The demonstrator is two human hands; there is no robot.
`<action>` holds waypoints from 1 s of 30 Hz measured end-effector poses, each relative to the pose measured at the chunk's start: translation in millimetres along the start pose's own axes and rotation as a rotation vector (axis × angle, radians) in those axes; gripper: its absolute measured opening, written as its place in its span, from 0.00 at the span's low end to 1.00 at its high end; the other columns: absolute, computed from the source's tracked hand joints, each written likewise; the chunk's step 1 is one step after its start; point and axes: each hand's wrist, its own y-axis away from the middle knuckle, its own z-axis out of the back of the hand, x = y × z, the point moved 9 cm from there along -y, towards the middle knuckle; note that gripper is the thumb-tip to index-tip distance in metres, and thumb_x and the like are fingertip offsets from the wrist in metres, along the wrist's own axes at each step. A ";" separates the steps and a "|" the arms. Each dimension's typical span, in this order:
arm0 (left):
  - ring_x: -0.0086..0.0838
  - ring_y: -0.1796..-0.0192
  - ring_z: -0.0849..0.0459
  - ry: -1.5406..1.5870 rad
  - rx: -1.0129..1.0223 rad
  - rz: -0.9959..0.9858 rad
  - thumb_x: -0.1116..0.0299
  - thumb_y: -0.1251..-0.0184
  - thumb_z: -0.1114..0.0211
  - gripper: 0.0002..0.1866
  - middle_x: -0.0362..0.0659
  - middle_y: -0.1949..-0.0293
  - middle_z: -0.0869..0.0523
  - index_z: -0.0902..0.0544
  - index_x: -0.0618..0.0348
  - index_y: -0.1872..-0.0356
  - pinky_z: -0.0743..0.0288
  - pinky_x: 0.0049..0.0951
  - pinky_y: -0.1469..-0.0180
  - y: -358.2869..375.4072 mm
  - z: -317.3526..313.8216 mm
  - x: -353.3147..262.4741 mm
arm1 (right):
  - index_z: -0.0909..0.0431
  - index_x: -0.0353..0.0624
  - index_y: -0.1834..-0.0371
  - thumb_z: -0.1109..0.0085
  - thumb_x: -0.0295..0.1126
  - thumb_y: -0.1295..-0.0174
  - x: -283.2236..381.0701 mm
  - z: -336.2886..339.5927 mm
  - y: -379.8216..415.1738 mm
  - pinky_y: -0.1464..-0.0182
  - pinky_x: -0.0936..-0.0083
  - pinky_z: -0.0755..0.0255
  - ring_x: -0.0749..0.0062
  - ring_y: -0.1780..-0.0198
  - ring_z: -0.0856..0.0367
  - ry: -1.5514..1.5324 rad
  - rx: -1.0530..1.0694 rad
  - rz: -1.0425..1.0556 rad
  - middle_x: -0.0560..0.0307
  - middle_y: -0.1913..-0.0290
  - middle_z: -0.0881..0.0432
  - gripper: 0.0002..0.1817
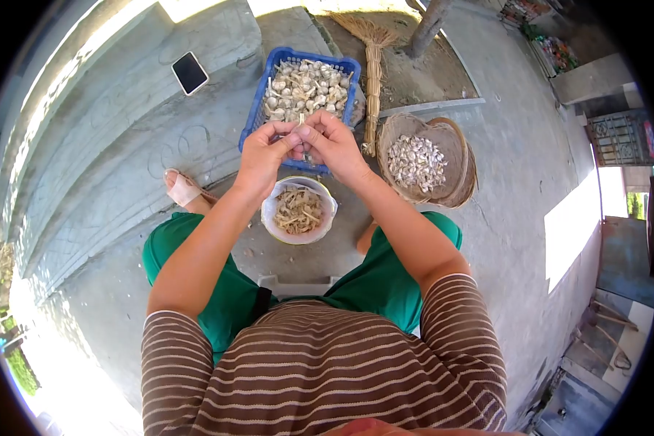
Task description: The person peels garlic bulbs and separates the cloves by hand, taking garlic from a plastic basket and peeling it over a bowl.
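My left hand (pixel 267 150) and my right hand (pixel 334 149) meet over the near edge of a blue plastic basket (pixel 253 120) filled with garlic bulbs (pixel 309 83). Thumbs and fingertips press together around a small garlic bulb, mostly hidden, whose pale stem (pixel 301 118) sticks up between them. Just below my hands, a white bucket (pixel 328 211) holds dry stems and peelings (pixel 296 211). To the right, a round wicker basket (pixel 394 129) contains a heap of separated garlic cloves (pixel 416 163).
A straw broom (pixel 373 80) lies between the two baskets, near a post (pixel 429 29). A tablet or phone (pixel 190 73) rests on the concrete step at upper left. My feet flank the bucket. Tools (pixel 607 330) lie at the far right.
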 end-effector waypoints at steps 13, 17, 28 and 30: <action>0.25 0.65 0.21 0.133 -0.011 0.007 0.75 0.35 0.40 0.07 0.40 0.65 0.19 0.23 0.62 0.58 0.24 0.26 0.59 -7.4 2.8 -2.2 | 0.27 0.40 0.63 0.44 0.36 0.35 21.7 11.7 -5.2 0.76 0.82 0.36 0.85 0.76 0.30 0.406 -0.097 0.321 0.63 0.73 0.23 0.10; 0.24 0.66 0.22 0.080 -0.057 -0.007 0.75 0.35 0.39 0.07 0.40 0.65 0.19 0.23 0.63 0.57 0.25 0.25 0.60 -6.5 16.3 -3.7 | 0.26 0.38 0.64 0.42 0.36 0.37 15.5 10.6 -4.5 0.73 0.81 0.34 0.85 0.73 0.29 0.883 0.024 0.086 0.61 0.70 0.21 0.11; 0.23 0.67 0.20 0.172 0.000 0.111 0.76 0.38 0.37 0.07 0.41 0.67 0.18 0.20 0.64 0.59 0.23 0.25 0.63 -4.2 8.0 9.0 | 0.32 0.46 0.66 0.46 0.34 0.33 -3.1 -0.1 -9.3 0.78 0.89 0.44 0.88 0.75 0.35 0.109 0.023 0.015 0.68 0.75 0.30 0.07; 0.23 0.67 0.20 0.201 0.001 0.135 0.76 0.38 0.37 0.07 0.41 0.67 0.18 0.20 0.64 0.59 0.22 0.25 0.63 -5.5 10.0 12.7 | 0.32 0.46 0.65 0.46 0.34 0.33 -4.7 -0.5 -9.3 0.78 0.89 0.45 0.88 0.75 0.35 0.085 0.035 0.033 0.68 0.75 0.30 0.07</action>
